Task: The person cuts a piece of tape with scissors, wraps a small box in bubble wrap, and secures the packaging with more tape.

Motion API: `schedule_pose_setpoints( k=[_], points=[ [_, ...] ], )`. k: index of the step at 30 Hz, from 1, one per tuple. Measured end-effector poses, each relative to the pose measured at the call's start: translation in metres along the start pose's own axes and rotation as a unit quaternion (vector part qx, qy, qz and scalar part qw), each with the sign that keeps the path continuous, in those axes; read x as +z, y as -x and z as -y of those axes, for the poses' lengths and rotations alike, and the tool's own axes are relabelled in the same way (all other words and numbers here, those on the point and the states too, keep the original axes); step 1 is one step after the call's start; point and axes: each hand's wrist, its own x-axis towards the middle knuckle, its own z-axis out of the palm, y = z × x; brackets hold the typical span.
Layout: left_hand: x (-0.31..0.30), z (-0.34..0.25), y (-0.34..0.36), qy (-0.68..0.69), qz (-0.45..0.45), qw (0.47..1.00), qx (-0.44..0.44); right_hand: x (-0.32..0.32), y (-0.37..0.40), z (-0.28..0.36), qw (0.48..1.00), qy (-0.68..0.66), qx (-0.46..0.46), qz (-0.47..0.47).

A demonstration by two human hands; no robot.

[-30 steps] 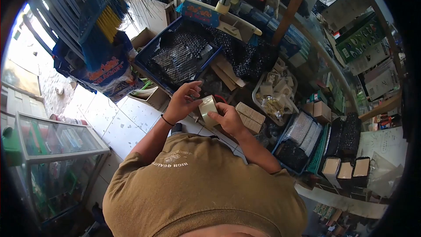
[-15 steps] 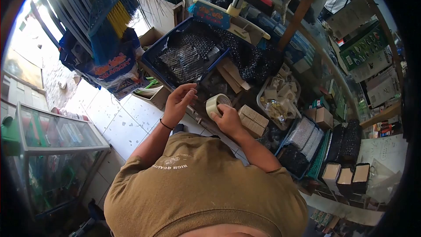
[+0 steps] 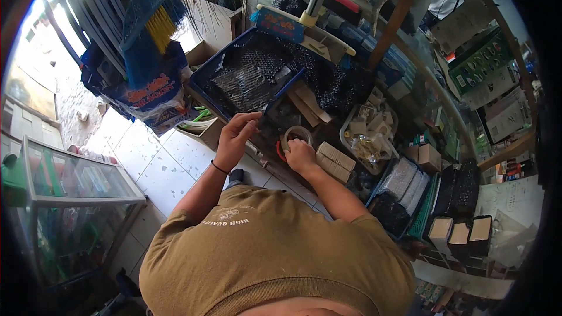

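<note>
My right hand [image 3: 301,155] is closed at the near rim of a roll of tape [image 3: 288,138], which sits low over the worktop with its round opening facing up. Beside those fingers a curved red piece [image 3: 280,151] shows, mostly hidden, too little of it to name. My left hand [image 3: 234,140], a dark band at its wrist, hovers at the worktop's near edge with thumb and fingers drawn together; what they pinch, if anything, is too small to tell. A stack of small tan cards or boxes [image 3: 335,162] lies just right of my right hand.
Beyond the hands stands a blue tray [image 3: 275,95] with black bubble wrap. A clear tub [image 3: 374,164] of small white and brass-coloured parts is to the right. Flat cardboard [image 3: 307,104] lies between. A glass cabinet [image 3: 85,199] is at left, a broom [image 3: 307,20] at the back.
The tape roll has been lowered and turned so its opening faces up, my right hand going with it. The red piece has come into view. My left hand has barely shifted.
</note>
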Motion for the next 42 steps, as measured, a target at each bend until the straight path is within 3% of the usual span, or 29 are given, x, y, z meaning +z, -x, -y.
schedule_pose_setpoints(
  k=[11, 19, 21, 25, 27, 34, 36, 37, 39, 42],
  points=[
    [0.01, 0.0, 0.006, 0.035, 0.052, 0.997, -0.049, 0.009, 0.006, -0.006, 0.997, -0.039, -0.013, -0.058],
    [0.019, 0.0, 0.002, 0.035, 0.092, 0.993, -0.068, -0.035, 0.018, 0.013, 0.977, -0.156, -0.038, -0.138],
    [0.023, -0.001, 0.0, 0.036, 0.1, 0.992, -0.074, -0.049, 0.019, 0.019, 0.942, -0.298, -0.004, -0.154],
    [0.032, -0.003, -0.003, 0.036, 0.136, 0.988, -0.069, -0.075, 0.026, 0.03, 0.898, -0.412, 0.029, -0.15],
    [0.037, 0.0, -0.002, 0.028, 0.152, 0.985, -0.074, -0.081, 0.034, 0.032, 0.848, -0.516, 0.056, -0.107],
    [0.062, 0.002, 0.009, 0.044, 0.218, 0.971, -0.091, -0.078, 0.062, 0.034, 0.772, -0.62, 0.055, -0.128],
    [0.066, 0.014, 0.014, 0.038, 0.24, 0.966, -0.093, -0.083, 0.073, 0.038, 0.701, -0.696, 0.074, -0.133],
    [0.068, 0.019, 0.015, 0.031, 0.253, 0.963, -0.084, -0.081, 0.077, 0.037, 0.699, -0.697, 0.08, -0.139],
    [0.071, 0.021, 0.016, -0.011, 0.276, 0.959, -0.072, -0.077, 0.082, 0.033, 0.742, -0.64, 0.108, -0.17],
    [0.079, 0.022, 0.015, -0.063, 0.299, 0.952, -0.036, -0.073, 0.088, 0.028, 0.748, -0.622, 0.116, -0.203]
  ],
)
